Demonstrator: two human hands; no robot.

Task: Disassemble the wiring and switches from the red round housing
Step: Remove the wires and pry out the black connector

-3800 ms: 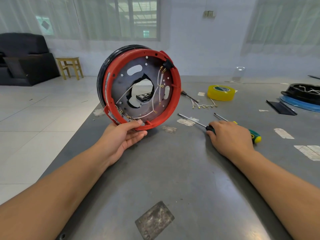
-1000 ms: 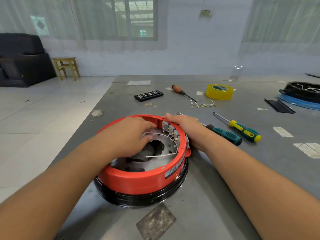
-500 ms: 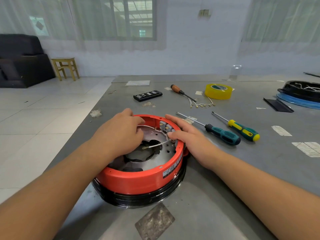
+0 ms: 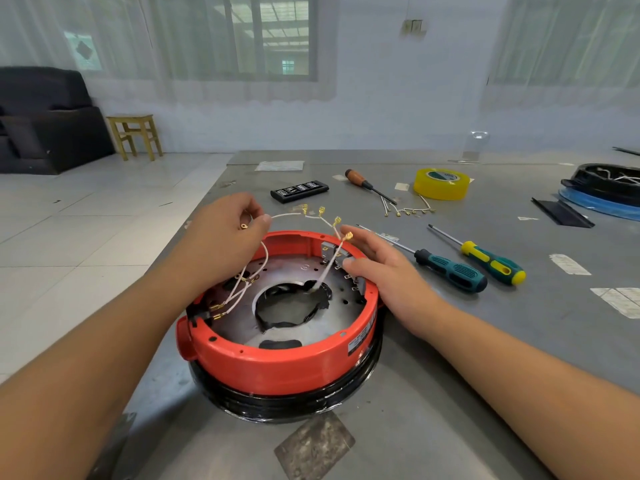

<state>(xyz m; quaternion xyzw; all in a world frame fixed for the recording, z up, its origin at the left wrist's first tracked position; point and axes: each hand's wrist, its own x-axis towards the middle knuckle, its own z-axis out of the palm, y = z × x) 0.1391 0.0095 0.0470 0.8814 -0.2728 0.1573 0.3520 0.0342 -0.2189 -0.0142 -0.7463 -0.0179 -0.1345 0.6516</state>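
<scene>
Left hand (image 4: 221,233) pinching white wires (image 4: 287,215), red housing (image 4: 277,362) label (image 4: 360,342) seemingly unreadable

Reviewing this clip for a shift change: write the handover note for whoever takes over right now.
Left hand pinches a bundle of white wires, lifted above the red housing; their brass terminals hang free.
Right hand rests open on the housing's right rim, fingers by the grey switches.
The housing lies flat on the table, open side up.
Done: several wire ends are unplugged.
Left: wires at the near-left inner wall look still connected, one wire runs into the centre hole, and the switches remain mounted. Two screwdrivers lie to the right.
</scene>
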